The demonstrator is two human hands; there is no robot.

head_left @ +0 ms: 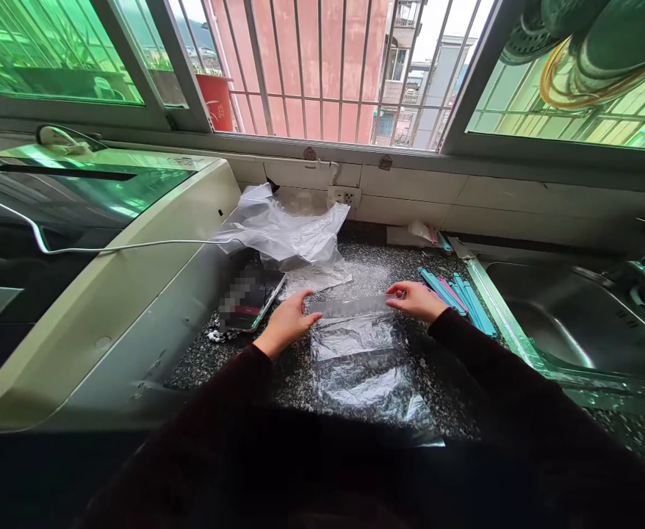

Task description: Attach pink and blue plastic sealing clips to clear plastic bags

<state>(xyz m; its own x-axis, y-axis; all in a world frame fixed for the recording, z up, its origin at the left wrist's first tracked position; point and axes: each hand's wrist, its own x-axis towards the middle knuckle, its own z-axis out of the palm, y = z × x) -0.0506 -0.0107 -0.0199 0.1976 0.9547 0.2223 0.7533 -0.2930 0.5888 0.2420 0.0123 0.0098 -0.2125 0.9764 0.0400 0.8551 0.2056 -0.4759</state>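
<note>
A clear plastic bag (364,375) lies spread on the speckled counter, its far edge folded into a narrow band. My left hand (286,323) holds the left end of that band between thumb and fingers. At the right end, my right hand (417,300) pinches the same band with thumb and index finger. Blue and pink plastic sealing strips (469,301) lie in a loose pile just right of my right hand. To the left of my left hand rests a phone (250,301), its screen partly blurred out.
Crumpled translucent plastic bags (300,228) lie at the back by a wall socket (344,196). A large pale appliance (151,272) stands on the left, with a white cable (135,246) across it. A metal sink (543,308) is on the right. A barred window is behind.
</note>
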